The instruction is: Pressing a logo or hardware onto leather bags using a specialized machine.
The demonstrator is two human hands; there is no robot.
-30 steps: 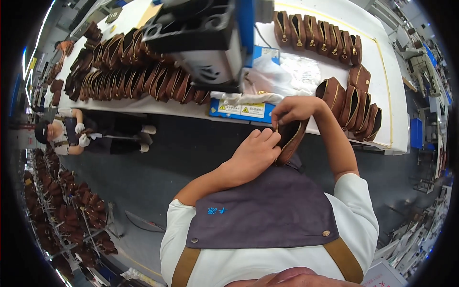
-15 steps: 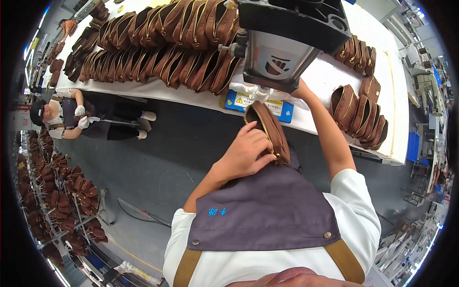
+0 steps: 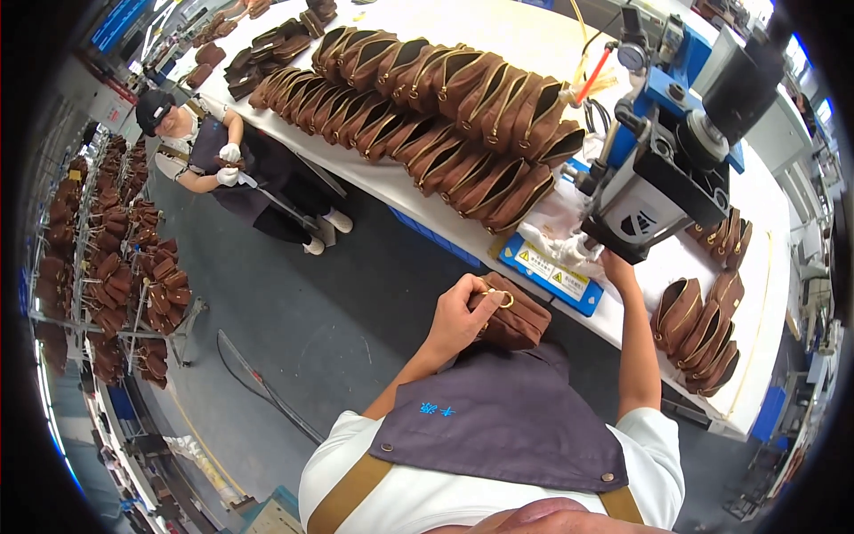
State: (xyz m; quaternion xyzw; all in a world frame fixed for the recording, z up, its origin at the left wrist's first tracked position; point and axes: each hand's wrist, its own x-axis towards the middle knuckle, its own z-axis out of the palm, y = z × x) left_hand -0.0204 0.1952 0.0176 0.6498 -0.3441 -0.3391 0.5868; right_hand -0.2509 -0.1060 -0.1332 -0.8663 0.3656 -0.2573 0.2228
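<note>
My left hand [image 3: 462, 319] pinches one end of a small brown zip pouch [image 3: 525, 322] in front of my apron. A brass ring [image 3: 506, 300] stands out by the thumb and fingertips. My right hand [image 3: 617, 268] reaches to the white cloth-covered base of a press machine [image 3: 654, 200]; the press head hides most of its fingers, so whether it grips anything cannot be seen. A blue block with white and yellow warning labels [image 3: 550, 272] lies at the table edge, between the pouch and the press.
Two long rows of brown zip pouches [image 3: 418, 76] stand on the white table [image 3: 752, 285], with more pouches [image 3: 698, 331] at the right. At left, another person [image 3: 222, 160] wearing white gloves handles a small brown piece. Racks of brown pouches [image 3: 111, 276] stand farther left.
The head view has swung, bringing the press to the right. My left hand has turned the pouch from mouth-up to ring end up and drawn it away from the press. My right hand stays by the press.
</note>
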